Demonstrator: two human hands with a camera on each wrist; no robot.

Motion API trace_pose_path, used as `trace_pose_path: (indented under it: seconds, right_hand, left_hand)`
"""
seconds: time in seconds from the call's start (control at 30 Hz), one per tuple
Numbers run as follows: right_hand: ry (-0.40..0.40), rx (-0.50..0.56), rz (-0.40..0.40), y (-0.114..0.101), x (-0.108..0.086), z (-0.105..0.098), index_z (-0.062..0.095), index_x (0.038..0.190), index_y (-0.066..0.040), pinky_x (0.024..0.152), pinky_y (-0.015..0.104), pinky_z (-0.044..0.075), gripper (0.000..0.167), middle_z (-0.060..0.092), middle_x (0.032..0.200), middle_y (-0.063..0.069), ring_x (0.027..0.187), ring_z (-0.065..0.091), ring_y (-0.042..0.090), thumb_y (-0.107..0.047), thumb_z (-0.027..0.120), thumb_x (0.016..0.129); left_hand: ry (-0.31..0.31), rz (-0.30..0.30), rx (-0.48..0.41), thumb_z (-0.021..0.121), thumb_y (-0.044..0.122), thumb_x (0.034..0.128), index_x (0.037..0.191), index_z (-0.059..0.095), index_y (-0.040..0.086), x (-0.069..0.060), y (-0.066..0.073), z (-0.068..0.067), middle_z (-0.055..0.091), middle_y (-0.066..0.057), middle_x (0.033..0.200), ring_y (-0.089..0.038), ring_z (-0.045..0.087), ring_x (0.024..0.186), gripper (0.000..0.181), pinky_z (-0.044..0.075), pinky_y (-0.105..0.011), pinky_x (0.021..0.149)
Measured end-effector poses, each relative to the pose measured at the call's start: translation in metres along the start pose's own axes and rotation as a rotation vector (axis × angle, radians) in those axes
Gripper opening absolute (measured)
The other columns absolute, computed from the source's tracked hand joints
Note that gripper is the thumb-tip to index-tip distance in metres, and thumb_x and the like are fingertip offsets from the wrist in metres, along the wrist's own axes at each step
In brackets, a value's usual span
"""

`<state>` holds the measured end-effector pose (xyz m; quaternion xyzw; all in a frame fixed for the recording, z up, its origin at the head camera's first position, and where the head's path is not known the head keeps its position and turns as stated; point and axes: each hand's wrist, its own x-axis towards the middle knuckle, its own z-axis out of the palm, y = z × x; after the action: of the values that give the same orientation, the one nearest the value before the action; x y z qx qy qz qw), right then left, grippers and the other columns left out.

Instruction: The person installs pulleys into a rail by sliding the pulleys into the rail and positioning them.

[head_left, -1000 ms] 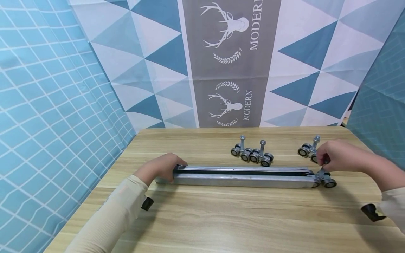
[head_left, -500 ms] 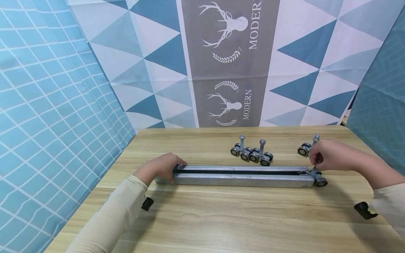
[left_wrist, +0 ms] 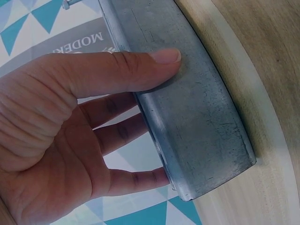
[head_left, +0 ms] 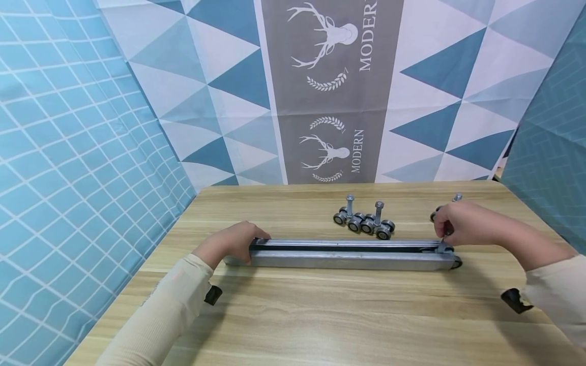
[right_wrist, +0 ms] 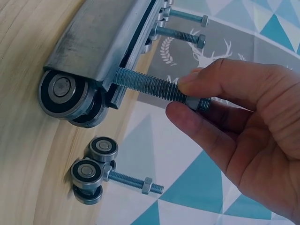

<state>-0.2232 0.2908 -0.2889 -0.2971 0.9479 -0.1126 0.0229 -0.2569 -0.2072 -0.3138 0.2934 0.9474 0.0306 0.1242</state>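
Note:
A slotted metal track (head_left: pixel 348 260) lies lengthwise on the wooden table, its slot facing up. My left hand (head_left: pixel 235 243) grips its left end; in the left wrist view the thumb presses one side wall and the fingers reach over the far side. At the other end, my right hand (head_left: pixel 467 223) pinches the threaded bolt (right_wrist: pixel 145 85) of a roller trolley between thumb and fingers, near the nut. That trolley sits partly inside the track, its bolt standing up through the slot. Its rear wheels (right_wrist: pixel 63 91) still stick out of the open end.
Two more roller trolleys (head_left: pixel 378 223) stand side by side behind the track, bolts upright. Another roller trolley (right_wrist: pixel 87 173) stands behind my right hand, mostly hidden in the head view. Patterned cloth hangs behind and beside the table (head_left: pixel 320 315).
My right hand has moved left, sliding the trolley from the track's right end further into it. The left hand has stayed in place on the track.

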Motion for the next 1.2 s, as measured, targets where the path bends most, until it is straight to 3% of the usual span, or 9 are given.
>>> trace_pose_path:
  seconds: [0.73,1.2]
  right_hand:
    - [-0.044,0.056,-0.012,-0.02,0.017,0.001,0.065,0.07,-0.017,0.054,0.027,0.044,0.026,0.055,0.069,-0.008,0.06,0.047,0.01,0.008,0.07,0.073]
    - [0.002,0.055,-0.092,-0.033,0.027,0.005,0.066,0.071,-0.019,0.054,0.027,0.041,0.027,0.054,0.069,-0.011,0.06,0.045,0.008,0.007,0.071,0.073]
  left_hand:
    - [0.01,0.009,-0.005,0.085,-0.006,0.0642,0.129,0.063,0.004,-0.002,-0.001,0.0,0.063,-0.01,0.126,-0.028,0.06,0.112,0.069,0.052,-0.04,0.088]
    - [0.022,0.014,0.001,0.083,-0.008,0.0628,0.129,0.064,0.005,-0.003,-0.002,0.002,0.064,-0.009,0.125,-0.024,0.061,0.107,0.07,0.05,-0.033,0.08]
